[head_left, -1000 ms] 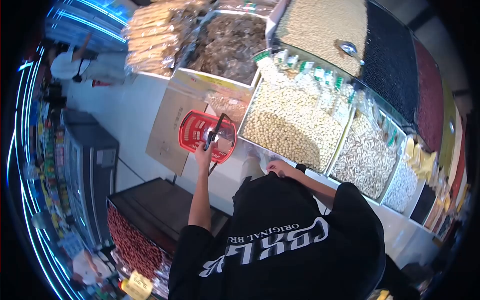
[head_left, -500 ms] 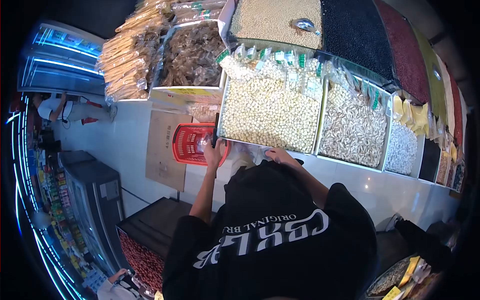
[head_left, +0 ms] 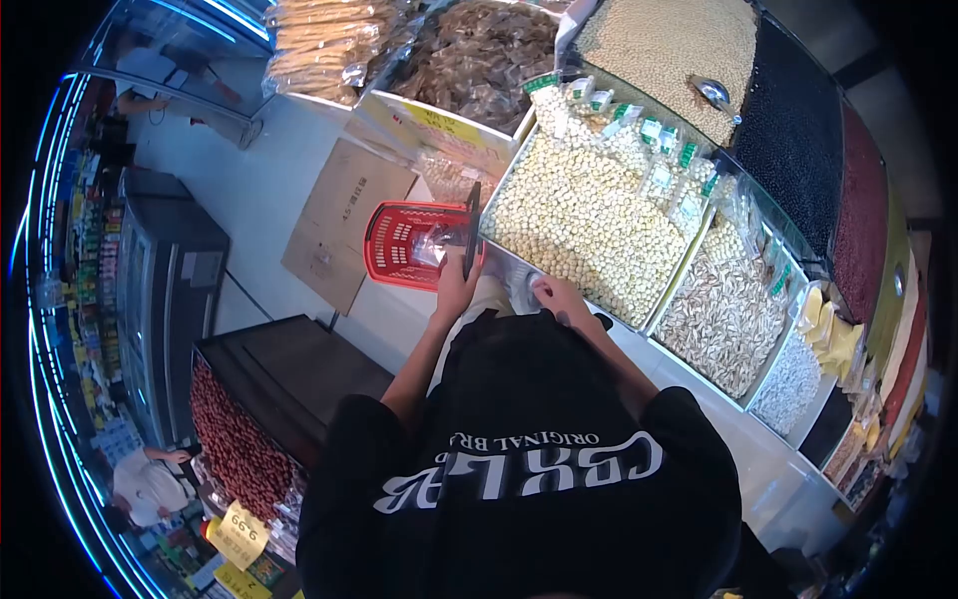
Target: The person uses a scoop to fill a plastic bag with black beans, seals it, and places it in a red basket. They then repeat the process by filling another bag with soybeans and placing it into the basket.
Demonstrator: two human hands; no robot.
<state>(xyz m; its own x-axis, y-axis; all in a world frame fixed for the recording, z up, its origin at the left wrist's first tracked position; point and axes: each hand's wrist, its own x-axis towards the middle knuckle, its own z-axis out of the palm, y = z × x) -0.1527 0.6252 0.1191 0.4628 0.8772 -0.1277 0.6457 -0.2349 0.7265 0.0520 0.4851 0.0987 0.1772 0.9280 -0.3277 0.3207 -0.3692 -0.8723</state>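
Note:
My left hand point(head_left: 457, 284) is closed round the black handle point(head_left: 473, 228) of a red shopping basket point(head_left: 384, 245). Inside the basket lies a clear plastic package point(head_left: 431, 246). To the right, my right hand point(head_left: 561, 299) has its fingers curled together on what looks like a thin clear plastic bag point(head_left: 521, 288), blurry against the floor. That hand is just in front of a white-edged bin of pale round dried seeds point(head_left: 589, 215).
Beyond are bins of flat striped seeds point(head_left: 723, 309), pale beans point(head_left: 669, 50) with a metal scoop point(head_left: 713, 93), and black beans point(head_left: 793, 130). Cardboard point(head_left: 344, 220) lies left of the basket. A dark stand with red dried fruit point(head_left: 235, 429) is behind left. People stand at the left.
My view has turned, so the bins appear tilted and shifted right. The basket stays in my left hand. My right hand's fingers now look more curled in.

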